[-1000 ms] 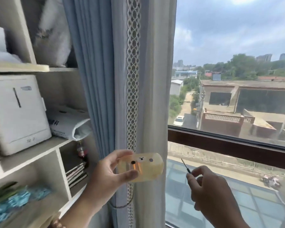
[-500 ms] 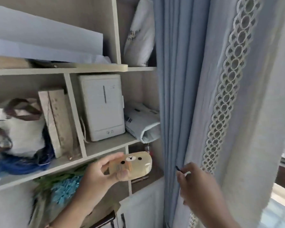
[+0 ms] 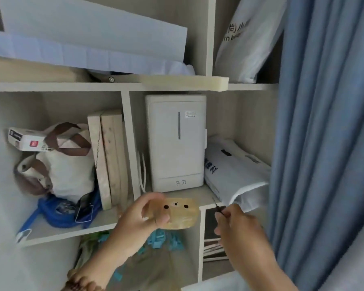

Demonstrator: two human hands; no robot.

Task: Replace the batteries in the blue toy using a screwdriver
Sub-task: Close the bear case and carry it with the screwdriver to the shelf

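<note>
Toy (image 3: 177, 213) stays pinched in my left hand (image 3: 139, 221) before the front edge of the shelf (image 3: 72, 232); my right hand (image 3: 240, 229) grips the screwdriver (image 3: 218, 206). I've turned from the window; no screw touched yet.

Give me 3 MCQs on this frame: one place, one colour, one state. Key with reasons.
1. Where is the bear-face toy? A) on the floor B) in the left hand C) in a drawer
2. Curtain colour? A) blue B) red C) green
3. Right hand? A) open, empty B) flat on a table C) pinching the screwdriver
Key: 1 B, fingers and thumb curl round it; 2 A, blue folds hang at the right; 3 C, a thin shaft sticks up from its fingertips.
</note>
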